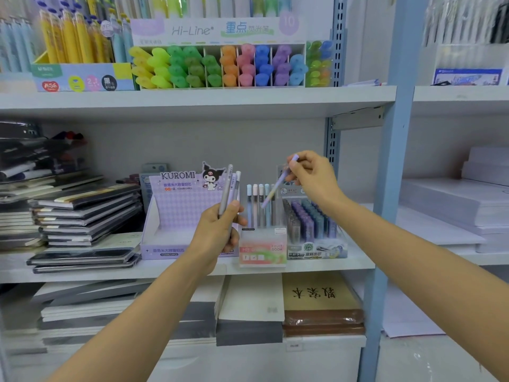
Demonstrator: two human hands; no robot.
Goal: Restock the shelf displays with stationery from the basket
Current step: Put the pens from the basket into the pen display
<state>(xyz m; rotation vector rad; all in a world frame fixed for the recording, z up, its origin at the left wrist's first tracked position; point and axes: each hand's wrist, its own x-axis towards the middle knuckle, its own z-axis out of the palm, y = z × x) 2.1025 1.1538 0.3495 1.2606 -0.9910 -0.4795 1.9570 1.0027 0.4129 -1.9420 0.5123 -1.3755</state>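
Stationery sits in both hands. The left hand (217, 232) is curled round a small bunch of pens (229, 188), grey and lilac, held upright in front of the right end of the purple Kuromi display box (170, 216). The right hand (312, 176), higher and further right, pinches a single lilac pen (276, 187) between fingertips and thumb near its upper end. That pen is tilted, its lower tip pointing down and left at the row of standing pens (260, 205) in the pink Fruit Soda holder (261, 253). Whether the tip touches them cannot be told. The holder stands on the middle shelf (344, 267), between the Kuromi box on its left and a tray of lead refill tubes (311, 224) on its right, just beside both. Left of the Kuromi box lie stacks of dark notebooks (82, 216). On the shelf above, a Hi-Line box holds highlighters (220, 67) sorted by colour: yellow, green, orange, pink, blue and purple.
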